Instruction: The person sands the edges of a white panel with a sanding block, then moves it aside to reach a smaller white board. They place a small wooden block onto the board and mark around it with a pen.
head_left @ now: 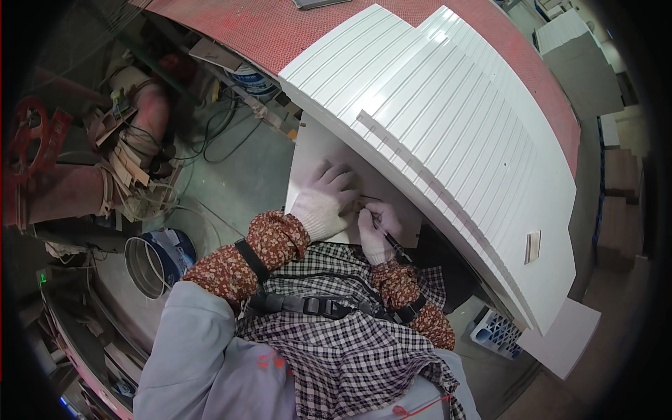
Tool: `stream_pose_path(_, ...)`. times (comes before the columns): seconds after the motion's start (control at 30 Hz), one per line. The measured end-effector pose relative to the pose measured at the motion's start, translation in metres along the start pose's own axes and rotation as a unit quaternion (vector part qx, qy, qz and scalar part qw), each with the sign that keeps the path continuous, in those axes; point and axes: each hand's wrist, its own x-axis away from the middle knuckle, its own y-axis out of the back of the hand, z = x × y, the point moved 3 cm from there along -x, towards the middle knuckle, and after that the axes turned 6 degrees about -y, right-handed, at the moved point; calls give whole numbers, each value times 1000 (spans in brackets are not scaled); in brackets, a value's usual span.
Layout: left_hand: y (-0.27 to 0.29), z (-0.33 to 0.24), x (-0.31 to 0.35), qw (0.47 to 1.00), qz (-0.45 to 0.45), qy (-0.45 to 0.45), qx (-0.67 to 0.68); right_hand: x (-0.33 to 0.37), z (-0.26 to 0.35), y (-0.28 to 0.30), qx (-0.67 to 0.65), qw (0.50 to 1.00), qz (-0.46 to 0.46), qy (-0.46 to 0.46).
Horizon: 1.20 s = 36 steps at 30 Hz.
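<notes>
Just past the checked apron (336, 364), the gloved right hand (386, 219) has its fingers closed round a slim dark tool (395, 246), perhaps a pen; its tip is hard to make out. The gloved left hand (323, 198) lies flat, fingers parted, on a white panel (309, 150). Beyond, ribbed white panels (434, 105) rest on a red textured tabletop (231, 31).

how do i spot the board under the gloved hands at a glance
Find the ribbed white panels on the red table. Between their near edge and the checked cloth is a white board. Unlike the panels, it looks plain, and the left hand lies on it while the right hand holds a dark tool.
</notes>
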Motion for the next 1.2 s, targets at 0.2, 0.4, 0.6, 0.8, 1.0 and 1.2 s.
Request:
stream_pose_path(0.2,-1,1,1,1000,-5,-2,1,0,4,2,40,998,0,47)
stream_pose_path(0.4,0,1,1,1000,-9,-4,2,0,3,2,26,998,-2,52)
stream_pose_path(0.6,0,1,1,1000,0,-3,4,0,5,2,31,999,8,22)
stream_pose_path(0.8,0,1,1,1000,6,0,4,0,6,2,53,998,6,16)
stream_pose_path(1.0,-1,1,2,1000,9,-1,0,-1,1,1,42,998,-13,40)
stream_pose_path(1.2,2,-1,1,1000,12,-1,-5,-1,-5,1,21,999,-15,48)
